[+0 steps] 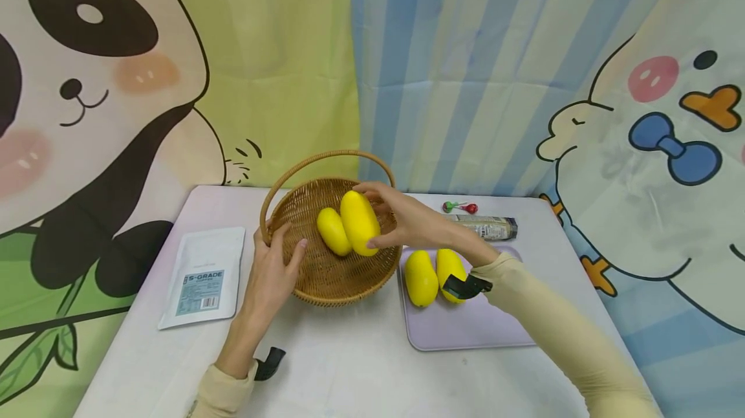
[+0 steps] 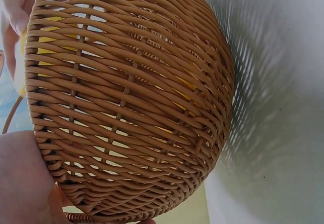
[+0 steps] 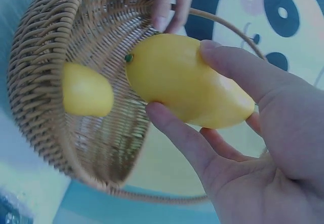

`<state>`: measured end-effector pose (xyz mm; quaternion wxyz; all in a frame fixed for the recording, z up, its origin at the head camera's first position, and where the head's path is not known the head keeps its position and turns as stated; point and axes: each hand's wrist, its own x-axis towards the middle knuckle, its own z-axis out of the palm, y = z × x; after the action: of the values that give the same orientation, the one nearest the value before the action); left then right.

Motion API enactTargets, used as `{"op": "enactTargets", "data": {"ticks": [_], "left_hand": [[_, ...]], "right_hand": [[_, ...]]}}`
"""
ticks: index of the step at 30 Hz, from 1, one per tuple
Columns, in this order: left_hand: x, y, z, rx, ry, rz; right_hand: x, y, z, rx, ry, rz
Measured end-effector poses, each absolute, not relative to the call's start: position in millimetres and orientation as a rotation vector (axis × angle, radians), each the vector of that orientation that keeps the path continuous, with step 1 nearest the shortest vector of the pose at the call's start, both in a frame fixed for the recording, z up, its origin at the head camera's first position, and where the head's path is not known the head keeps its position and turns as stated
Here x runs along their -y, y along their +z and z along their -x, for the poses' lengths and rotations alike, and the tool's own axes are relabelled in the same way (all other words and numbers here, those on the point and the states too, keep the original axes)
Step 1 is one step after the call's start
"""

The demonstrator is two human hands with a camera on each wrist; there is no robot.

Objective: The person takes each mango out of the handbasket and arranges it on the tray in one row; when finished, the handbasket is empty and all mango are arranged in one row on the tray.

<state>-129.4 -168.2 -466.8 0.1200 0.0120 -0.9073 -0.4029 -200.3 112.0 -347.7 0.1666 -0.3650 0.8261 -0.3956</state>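
A yellow mango (image 1: 359, 222) is pinched between the thumb and fingers of my right hand (image 1: 407, 216), above the wicker basket (image 1: 317, 279). In the right wrist view, a small green stem end shows on the held mango (image 3: 177, 77). Another mango (image 1: 332, 231) lies inside the basket. My left hand (image 1: 269, 274) grips the basket's left rim beside the foot of the arched handle, thumb on the inner side. The left wrist view shows mostly the woven outer wall (image 2: 131, 92). Two more mangoes (image 1: 421, 278) rest on a lilac tray (image 1: 465, 335), one partly covered by the right wrist's black strap.
On the left of the white table (image 1: 349, 366) lies a white pouch (image 1: 204, 275) with a blue label. Behind the tray are a grey printed packet (image 1: 495, 228), partly hidden by the right arm, and red and green wrapped lollipops (image 1: 469, 208). A cartoon curtain hangs behind.
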Motion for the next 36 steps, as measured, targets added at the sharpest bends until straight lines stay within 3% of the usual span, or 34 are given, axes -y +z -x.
{"op": "enactTargets", "data": {"ticks": [14,26,36], "left_hand": [[168.3,-466.0,130.7,2.644,-1.19,-0.017],[168.5,-469.0,130.6,2.617,-1.204,-0.012],[168.0,-469.3,131.2,2.618,-1.172,-0.012]], "right_hand": [[-186.6,-337.0,174.0,-2.338,-1.238,0.807],[-262.7,-359.2,168.3,-2.5,-1.121,0.6],[-296.3,-368.1,166.1,-2.575,-0.999,0.525]]}}
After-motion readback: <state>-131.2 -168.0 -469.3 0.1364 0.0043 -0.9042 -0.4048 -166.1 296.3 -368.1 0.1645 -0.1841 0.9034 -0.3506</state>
